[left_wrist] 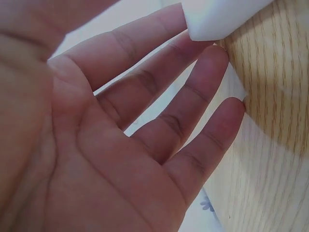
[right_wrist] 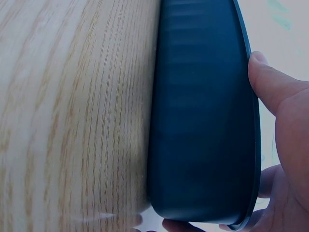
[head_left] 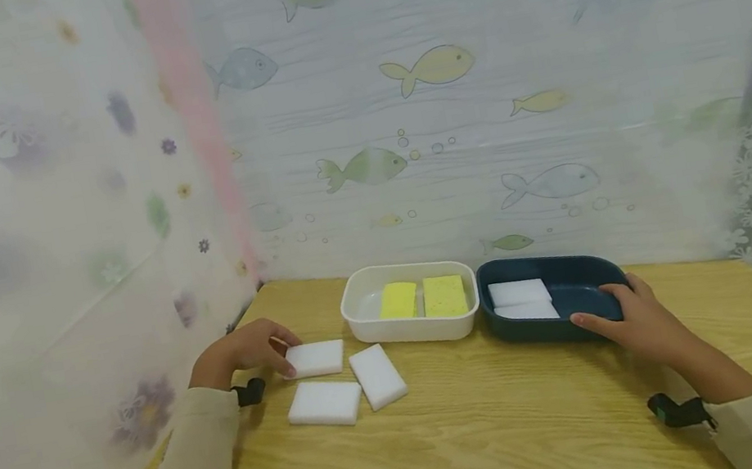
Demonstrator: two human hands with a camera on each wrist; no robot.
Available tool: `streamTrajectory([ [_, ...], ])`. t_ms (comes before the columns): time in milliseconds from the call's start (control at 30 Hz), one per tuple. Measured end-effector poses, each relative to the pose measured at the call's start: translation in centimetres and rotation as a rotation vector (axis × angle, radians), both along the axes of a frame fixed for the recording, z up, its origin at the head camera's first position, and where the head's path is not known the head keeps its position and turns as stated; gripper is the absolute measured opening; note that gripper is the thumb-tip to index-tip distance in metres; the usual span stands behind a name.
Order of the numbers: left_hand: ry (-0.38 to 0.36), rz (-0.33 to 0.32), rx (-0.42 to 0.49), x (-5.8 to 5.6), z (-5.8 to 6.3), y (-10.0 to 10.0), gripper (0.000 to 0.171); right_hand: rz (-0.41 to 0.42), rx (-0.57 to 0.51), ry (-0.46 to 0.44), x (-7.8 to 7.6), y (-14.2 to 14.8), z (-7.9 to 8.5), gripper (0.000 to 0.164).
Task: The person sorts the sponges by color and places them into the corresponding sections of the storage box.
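Observation:
My left hand is at the left end of a white sponge, thumb at the near corner and a finger at the far edge. In the left wrist view, the fingertips lie against the corner of this white sponge, with the other fingers spread along the table. Two more white sponges, one lying flat in front and one slanted, are close by. At the right, my right hand grips the end of a dark blue container, thumb on the front rim and fingers around the outer end.
Inside the dark blue container, two white sponges lie at the left end. Beside it stands a white container with two yellow sponges. Patterned curtains hang behind and left of the wooden table.

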State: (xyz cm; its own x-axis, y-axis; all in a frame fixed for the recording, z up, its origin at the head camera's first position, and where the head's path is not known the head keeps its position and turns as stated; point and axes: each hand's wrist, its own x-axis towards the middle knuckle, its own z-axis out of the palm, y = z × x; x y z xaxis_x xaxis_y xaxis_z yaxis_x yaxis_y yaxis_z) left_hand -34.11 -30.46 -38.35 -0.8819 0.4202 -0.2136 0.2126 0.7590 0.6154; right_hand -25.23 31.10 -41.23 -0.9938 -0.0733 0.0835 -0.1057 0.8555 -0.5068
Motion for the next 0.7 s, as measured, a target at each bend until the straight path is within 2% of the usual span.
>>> streamTrajectory([
  [300,0.043,-0.012,0.002,0.0,0.0,-0.4,0.059,-0.005,0.008,0.000,-0.1,-0.1,0.0,0.103],
  [600,0.111,-0.020,0.049,0.0,0.8,-0.7,0.053,-0.012,0.021,0.001,-0.2,0.1,-0.2,0.104],
  [700,0.154,-0.018,0.037,0.0,1.0,-0.8,0.051,-0.010,0.022,0.007,-0.2,0.1,-0.3,0.104],
])
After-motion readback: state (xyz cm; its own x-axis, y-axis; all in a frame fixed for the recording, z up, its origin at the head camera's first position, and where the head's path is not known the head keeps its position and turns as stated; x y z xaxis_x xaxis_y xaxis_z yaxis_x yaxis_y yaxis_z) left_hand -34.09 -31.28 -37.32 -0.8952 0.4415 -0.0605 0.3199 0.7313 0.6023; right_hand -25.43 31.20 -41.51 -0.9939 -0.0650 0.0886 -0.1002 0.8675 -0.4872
